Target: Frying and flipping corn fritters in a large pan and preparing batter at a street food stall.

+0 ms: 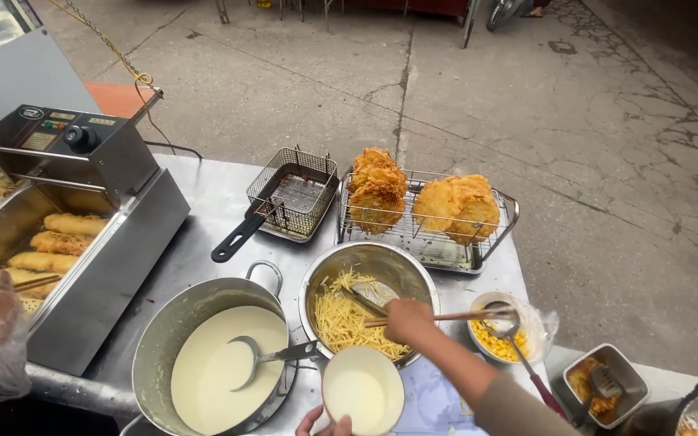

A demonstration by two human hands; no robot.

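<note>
Your right hand (408, 320) is closed around a pair of long wooden chopsticks (462, 316), held nearly level over the round steel mixing bowl (369, 247), likely to work the pale yellow shredded strips (341, 323) inside it. Just in front of that bowl, your left hand (323, 423) grips the near edge of a small round white bowl of pale batter (363, 389), probably to steady it. The frame cuts off most of that hand, and the chopstick tips are hard to make out.

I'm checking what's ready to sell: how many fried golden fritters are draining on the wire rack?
4: two stacked at the wire rack's left end, two leaning together on its right. More may hide behind.
</note>
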